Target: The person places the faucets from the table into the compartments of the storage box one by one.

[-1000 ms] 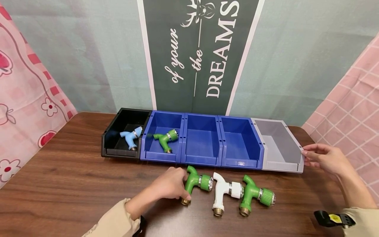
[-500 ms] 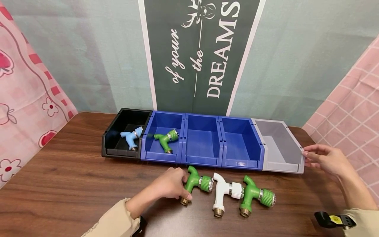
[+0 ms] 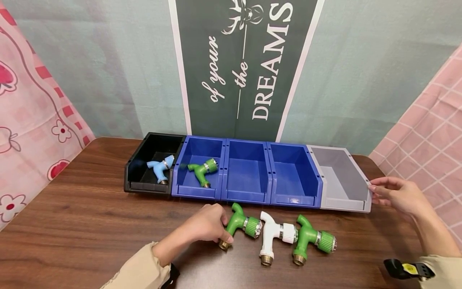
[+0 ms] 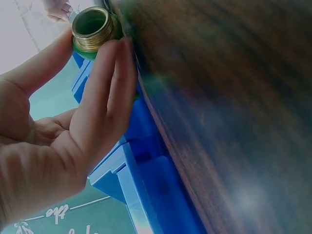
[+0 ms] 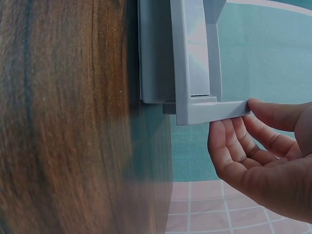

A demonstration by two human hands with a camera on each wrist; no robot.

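My left hand (image 3: 207, 224) pinches the lower end of a green faucet (image 3: 236, 220) between thumb and fingers, just in front of the blue bins. In the left wrist view, the faucet's brass threaded end (image 4: 92, 30) sits between thumb and fingertips. To its right lie a white faucet (image 3: 268, 237) and another green faucet (image 3: 306, 237). At the far right, my right hand (image 3: 402, 194) holds the side rim of the grey bin (image 3: 344, 204); the right wrist view has the thumb on the edge and the curled fingers (image 5: 226, 141) against the outer wall.
A row of bins stands across the table (image 3: 90, 224): a black bin (image 3: 148, 186) with a light blue faucet (image 3: 160, 168), a blue bin (image 3: 196, 192) with a green faucet (image 3: 202, 172), then two more blue bins and the grey one. A fabric backdrop (image 3: 144, 72) hangs behind.
The green faucet in my left hand has turned slightly, its handle shifting a little right and toward me. My right hand stays at the grey bin.
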